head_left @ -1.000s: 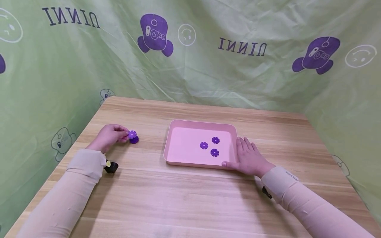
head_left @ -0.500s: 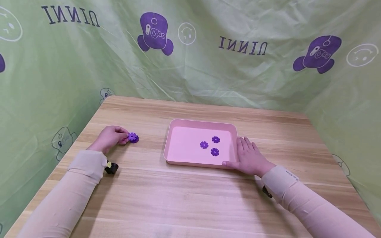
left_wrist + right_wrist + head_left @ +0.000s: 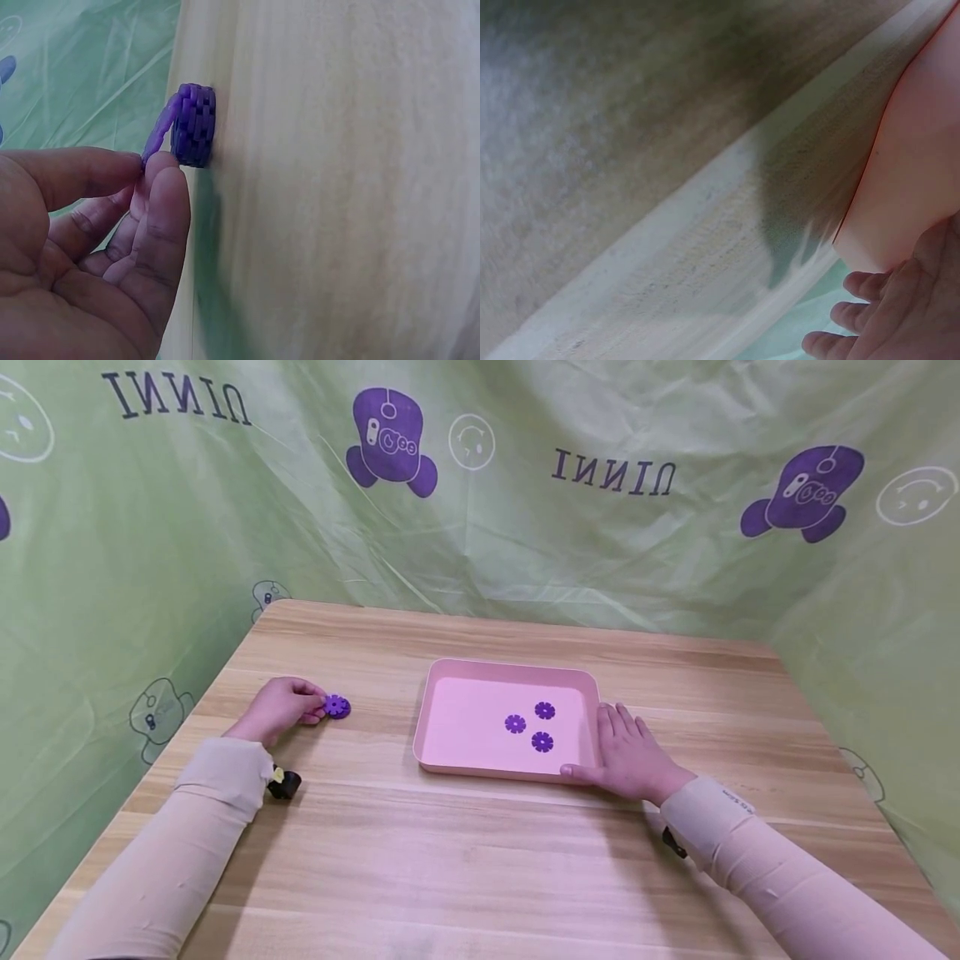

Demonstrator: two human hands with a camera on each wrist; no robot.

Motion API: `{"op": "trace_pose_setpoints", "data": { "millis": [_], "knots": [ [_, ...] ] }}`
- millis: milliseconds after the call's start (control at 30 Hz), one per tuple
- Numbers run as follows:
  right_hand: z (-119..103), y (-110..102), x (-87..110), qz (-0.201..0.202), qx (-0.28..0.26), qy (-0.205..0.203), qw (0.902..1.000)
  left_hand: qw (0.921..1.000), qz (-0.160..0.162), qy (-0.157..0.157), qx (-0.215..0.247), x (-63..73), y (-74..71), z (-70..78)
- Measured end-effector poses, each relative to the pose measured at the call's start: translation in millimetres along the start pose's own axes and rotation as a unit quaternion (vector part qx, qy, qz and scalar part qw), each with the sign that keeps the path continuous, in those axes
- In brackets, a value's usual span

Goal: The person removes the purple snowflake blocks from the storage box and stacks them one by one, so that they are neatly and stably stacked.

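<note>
Between thumb and fingers my left hand (image 3: 276, 706) pinches a purple notched plastic disc (image 3: 159, 129). It leans at a slant, its far edge against the top of a short stack (image 3: 196, 126) of similar discs on the table's left side. Fingers fairly straight, my right hand (image 3: 633, 758) rests against the right side of a shallow pink tray (image 3: 461, 718), with its thumb at the front rim. Three purple notched discs (image 3: 515, 724) lie flat and apart in the tray's right half. In the right wrist view, the tray wall (image 3: 922, 150) is beside the fingers.
The wood-grain table (image 3: 465, 860) carries the tray near its middle. A green printed curtain (image 3: 480, 552) hangs behind the table and along both sides. A black wrist device (image 3: 285, 784) sits by the left cuff.
The disc in my left hand has come down and slightly right, and now covers more of the stack in the head view. My right hand keeps its place at the tray.
</note>
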State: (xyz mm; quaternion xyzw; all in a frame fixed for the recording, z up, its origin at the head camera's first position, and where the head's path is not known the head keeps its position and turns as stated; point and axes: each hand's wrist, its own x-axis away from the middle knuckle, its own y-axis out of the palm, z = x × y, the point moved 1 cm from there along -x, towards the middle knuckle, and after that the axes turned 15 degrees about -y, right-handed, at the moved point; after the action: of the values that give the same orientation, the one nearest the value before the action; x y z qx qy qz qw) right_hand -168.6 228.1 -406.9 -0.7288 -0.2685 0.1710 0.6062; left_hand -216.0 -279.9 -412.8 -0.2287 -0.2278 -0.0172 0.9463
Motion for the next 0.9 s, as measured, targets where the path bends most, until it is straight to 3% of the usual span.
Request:
{"op": "trace_pose_setpoints", "data": {
  "millis": [900],
  "knots": [
    [2.5, 2.7, 0.2, 0.004, -0.007, 0.001, 1.0, 0.9995, 0.015, -0.002, -0.027, -0.9, 5.4, 2.3]
  ]
}}
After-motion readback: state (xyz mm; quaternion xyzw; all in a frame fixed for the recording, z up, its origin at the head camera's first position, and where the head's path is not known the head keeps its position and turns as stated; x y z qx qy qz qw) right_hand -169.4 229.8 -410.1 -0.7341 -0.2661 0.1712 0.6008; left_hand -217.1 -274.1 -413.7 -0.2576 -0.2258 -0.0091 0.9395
